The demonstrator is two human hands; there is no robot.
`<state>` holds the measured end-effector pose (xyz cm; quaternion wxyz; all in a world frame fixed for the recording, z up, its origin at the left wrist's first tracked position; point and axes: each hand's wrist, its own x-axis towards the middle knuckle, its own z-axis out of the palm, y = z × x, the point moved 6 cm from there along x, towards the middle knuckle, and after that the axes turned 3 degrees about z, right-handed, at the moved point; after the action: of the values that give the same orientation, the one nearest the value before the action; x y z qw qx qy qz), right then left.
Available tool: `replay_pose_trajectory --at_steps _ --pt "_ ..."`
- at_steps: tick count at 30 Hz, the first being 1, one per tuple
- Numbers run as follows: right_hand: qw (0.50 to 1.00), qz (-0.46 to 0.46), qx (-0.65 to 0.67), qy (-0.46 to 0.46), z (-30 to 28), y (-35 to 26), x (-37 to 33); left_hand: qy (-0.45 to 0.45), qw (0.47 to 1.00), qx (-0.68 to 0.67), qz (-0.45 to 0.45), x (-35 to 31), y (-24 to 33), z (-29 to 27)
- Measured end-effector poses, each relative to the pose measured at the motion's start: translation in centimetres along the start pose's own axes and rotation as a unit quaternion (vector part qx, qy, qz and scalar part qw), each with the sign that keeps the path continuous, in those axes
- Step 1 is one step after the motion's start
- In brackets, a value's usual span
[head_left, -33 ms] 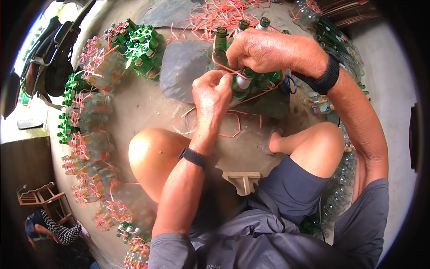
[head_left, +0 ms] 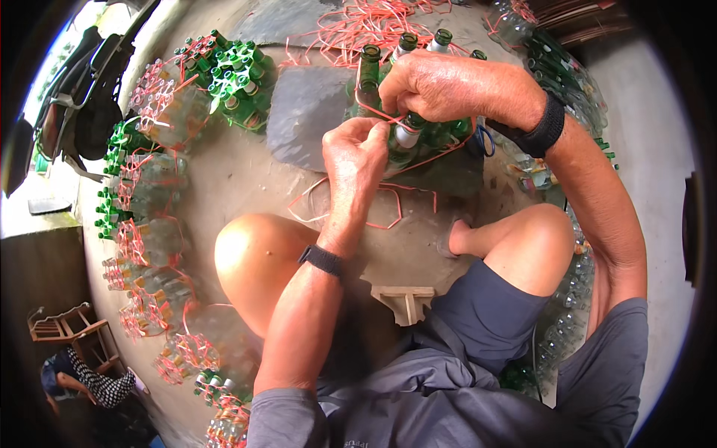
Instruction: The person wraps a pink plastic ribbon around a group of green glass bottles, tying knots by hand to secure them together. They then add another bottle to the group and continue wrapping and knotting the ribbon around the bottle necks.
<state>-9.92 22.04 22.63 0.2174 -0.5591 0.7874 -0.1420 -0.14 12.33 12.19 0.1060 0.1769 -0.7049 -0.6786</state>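
A group of green glass bottles [head_left: 369, 69] stands upright on the floor in front of me. My left hand [head_left: 352, 153] pinches a pinkish-red plastic strap [head_left: 391, 118] between thumb and fingers, on the near side of the group. Above the bottle necks, my right hand [head_left: 433, 86] is closed with its fingers curled down on the same strap; its fingertips are partly hidden. The strap runs by the neck of the nearest bottle [head_left: 406, 136], which has a pale neck label. More strap loops [head_left: 387, 216] lie on the floor just below the bottles.
A dark slab [head_left: 302, 112] lies left of the bottles, a tangled strap heap [head_left: 366, 30] behind them. Scissors with a blue handle [head_left: 485, 140] are at their right. Strapped clear bottles [head_left: 153, 179] and green bottles [head_left: 239, 82] line the left; more bottles [head_left: 567, 82] stand along the right wall.
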Motion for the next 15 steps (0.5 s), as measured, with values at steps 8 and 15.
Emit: replay_pose_trajectory --at_steps 8,15 --pt "0.964 0.168 0.189 -0.085 1.7 2.1 -0.2 0.033 0.999 -0.005 -0.009 0.5 -1.5 0.4" --pt "0.959 0.207 0.156 -0.111 1.3 1.6 -0.2 0.048 0.998 0.019 -0.038 0.7 -2.1 0.1"
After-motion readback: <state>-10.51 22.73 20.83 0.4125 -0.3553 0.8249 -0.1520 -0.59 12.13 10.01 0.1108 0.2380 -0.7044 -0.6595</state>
